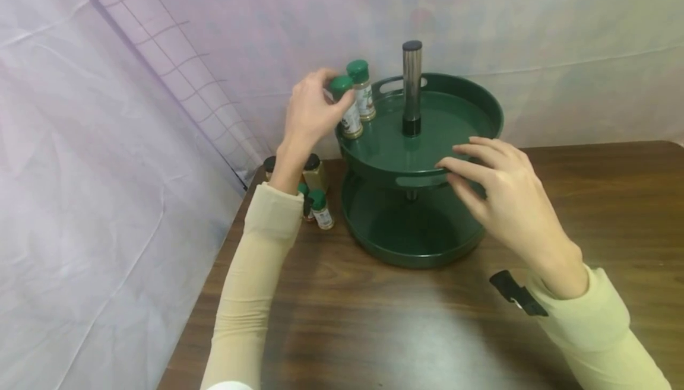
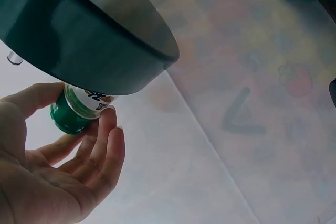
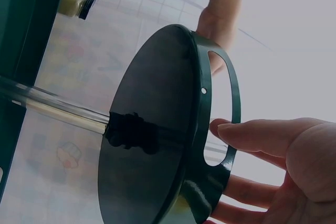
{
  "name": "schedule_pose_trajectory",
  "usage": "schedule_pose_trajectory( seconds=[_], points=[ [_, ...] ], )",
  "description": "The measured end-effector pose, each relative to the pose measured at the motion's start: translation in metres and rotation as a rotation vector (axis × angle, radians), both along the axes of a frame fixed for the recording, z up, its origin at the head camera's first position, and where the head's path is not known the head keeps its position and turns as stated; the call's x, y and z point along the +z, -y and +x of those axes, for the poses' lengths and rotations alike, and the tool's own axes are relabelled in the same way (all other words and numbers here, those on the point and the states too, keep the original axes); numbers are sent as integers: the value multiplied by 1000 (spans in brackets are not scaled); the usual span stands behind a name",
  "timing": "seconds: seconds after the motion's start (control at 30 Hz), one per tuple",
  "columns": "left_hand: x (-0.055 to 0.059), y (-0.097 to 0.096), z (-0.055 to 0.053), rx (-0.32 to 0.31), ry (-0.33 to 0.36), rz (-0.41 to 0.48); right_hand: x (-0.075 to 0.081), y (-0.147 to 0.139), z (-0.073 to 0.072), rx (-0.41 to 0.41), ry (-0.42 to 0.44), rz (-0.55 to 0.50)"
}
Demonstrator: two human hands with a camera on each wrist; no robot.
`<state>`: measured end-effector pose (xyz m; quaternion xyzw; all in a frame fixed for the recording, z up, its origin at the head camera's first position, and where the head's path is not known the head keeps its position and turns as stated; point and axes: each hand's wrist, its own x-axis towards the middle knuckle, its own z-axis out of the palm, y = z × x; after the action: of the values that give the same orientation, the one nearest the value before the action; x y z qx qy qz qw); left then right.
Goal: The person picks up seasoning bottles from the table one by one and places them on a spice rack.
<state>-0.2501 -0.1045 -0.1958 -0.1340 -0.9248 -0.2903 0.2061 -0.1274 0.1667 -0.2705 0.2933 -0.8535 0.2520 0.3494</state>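
Near the left side of a green two-tier tray [image 1: 454, 120], my left hand [image 1: 312, 108] holds a spice jar [image 1: 351, 123] by its green cap, between thumb and fingers. The jar is upright over the upper tier; in the left wrist view the tray's rim hides its lower part. Beside it on that tier stands another green-capped spice jar [image 1: 365, 98]. My right hand [image 1: 504, 200] is at the upper tier's front rim. In the right wrist view, its thumb [image 3: 247, 132] and index finger pinch the rim at the handle slot.
Left of the tray, several jars stand on the wooden table [image 1: 342, 307], among them a small green-capped jar [image 1: 323, 211] and a black-lidded jar [image 1: 314, 173], partly behind my left forearm. A metal post [image 1: 412, 90] rises from the upper tier. Pale cloth hangs behind and left.
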Motion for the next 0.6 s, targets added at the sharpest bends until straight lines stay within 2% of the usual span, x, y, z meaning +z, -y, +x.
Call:
schedule_pose_trajectory(
  seconds=[0.4,0.6],
  points=[
    [-5,5,2,-8,-6,33,-2,3,-2,1,7,-29],
    [-8,13,9,6,-17,74,-3,3,-3,-2,-4,-27]
  ],
)
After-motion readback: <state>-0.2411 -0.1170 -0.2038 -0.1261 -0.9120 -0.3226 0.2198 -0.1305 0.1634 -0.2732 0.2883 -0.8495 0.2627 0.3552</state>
